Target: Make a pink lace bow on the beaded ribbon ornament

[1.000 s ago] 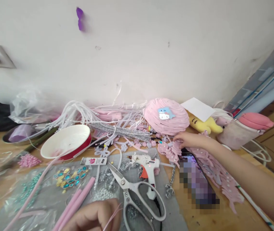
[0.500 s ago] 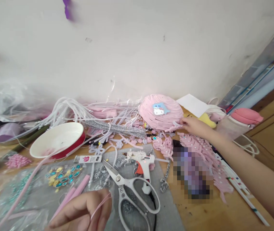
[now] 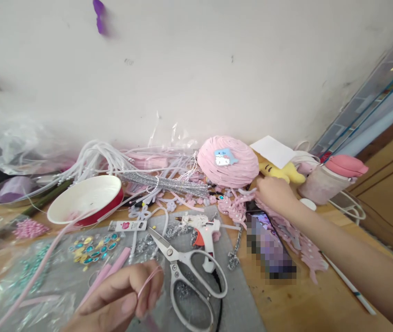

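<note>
"In the head view, how does the pink thread [image 3: 146,282] look?"

"Thin, pale and slightly shiny, curving over the fingers of my left hand [image 3: 113,297]. It's above the near side of the table [image 3: 279,304], left of the scissors [image 3: 170,252]. My left fingers are curled together, with the thread clamped near the thumb."

"And your right hand [image 3: 275,196]?"

"It reaches toward the table's far side, by the pink leafy pieces [image 3: 312,253] and the round pink bundle [image 3: 237,170]. My fingertips there are hidden, so I can't tell whether they're apart or closed."

"How many of each thing?"

"One pair of scissors, open, one glue gun [image 3: 208,230], one red-and-white bowl [image 3: 113,210], one round bundle and one phone [image 3: 268,226]. Two pink rods [image 3: 120,260] lie left of the scissors. One pink-lidded cup [image 3: 324,184] stands toward the table's far right corner. The leafy pieces overlap too much to count."
</note>
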### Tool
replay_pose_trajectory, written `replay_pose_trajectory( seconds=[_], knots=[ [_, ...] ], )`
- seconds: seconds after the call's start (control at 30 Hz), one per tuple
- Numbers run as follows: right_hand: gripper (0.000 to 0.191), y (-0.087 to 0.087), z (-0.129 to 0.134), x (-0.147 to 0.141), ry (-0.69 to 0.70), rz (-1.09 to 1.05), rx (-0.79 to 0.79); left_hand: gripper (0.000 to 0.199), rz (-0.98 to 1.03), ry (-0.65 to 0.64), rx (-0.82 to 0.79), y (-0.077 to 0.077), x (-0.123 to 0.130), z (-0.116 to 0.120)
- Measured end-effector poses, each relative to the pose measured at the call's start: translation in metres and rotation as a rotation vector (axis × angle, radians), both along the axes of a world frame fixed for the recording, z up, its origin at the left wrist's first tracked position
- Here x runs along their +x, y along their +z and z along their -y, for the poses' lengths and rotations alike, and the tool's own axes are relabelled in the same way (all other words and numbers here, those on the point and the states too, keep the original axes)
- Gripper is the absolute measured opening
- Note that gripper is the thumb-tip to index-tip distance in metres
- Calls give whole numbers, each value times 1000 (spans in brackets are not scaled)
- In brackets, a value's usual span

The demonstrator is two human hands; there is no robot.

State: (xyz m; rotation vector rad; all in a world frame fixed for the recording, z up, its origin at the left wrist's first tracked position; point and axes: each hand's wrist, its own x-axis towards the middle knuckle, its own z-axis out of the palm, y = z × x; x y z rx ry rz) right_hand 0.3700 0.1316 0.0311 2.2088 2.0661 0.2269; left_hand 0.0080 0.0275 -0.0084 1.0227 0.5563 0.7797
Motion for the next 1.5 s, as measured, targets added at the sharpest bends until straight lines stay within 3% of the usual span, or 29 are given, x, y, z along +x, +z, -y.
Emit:
replay_pose_trajectory(
  seconds=[0.17, 0.5, 0.67, 0.93, 1.1, 1.23, 1.33, 1.5],
  knots=[
    [24, -22, 0, -6, 3, -95, -236, 23, -53, 27, -12, 14, 0, 4],
    [28, -47, -15, -8, 174, -244, -335, 24, -47, 30, 4, 26, 4, 11],
    [27, -47, -15, -9, 182, -219, -260, 25, -74, 69, 18, 27, 5, 12],
    [25, -45, -24, -15, 315, -241, -186, 25, -34, 160, -35, 37, 10, 15],
    [20, -37, -18, -4, 236, -403, -59, 23, -14, 175, -43, 42, 11, 16],
    [22, -29, 16, 7, 115, -582, 117, 20, 52, 169, -91, 41, 13, 16],
    [20, -34, 43, 13, 21, -731, 209, 17, 128, 168, -147, 41, 16, 16],
    [18, -42, 64, 16, -125, -1073, 178, 16, 177, 154, -192, 41, 18, 17]
  ],
)
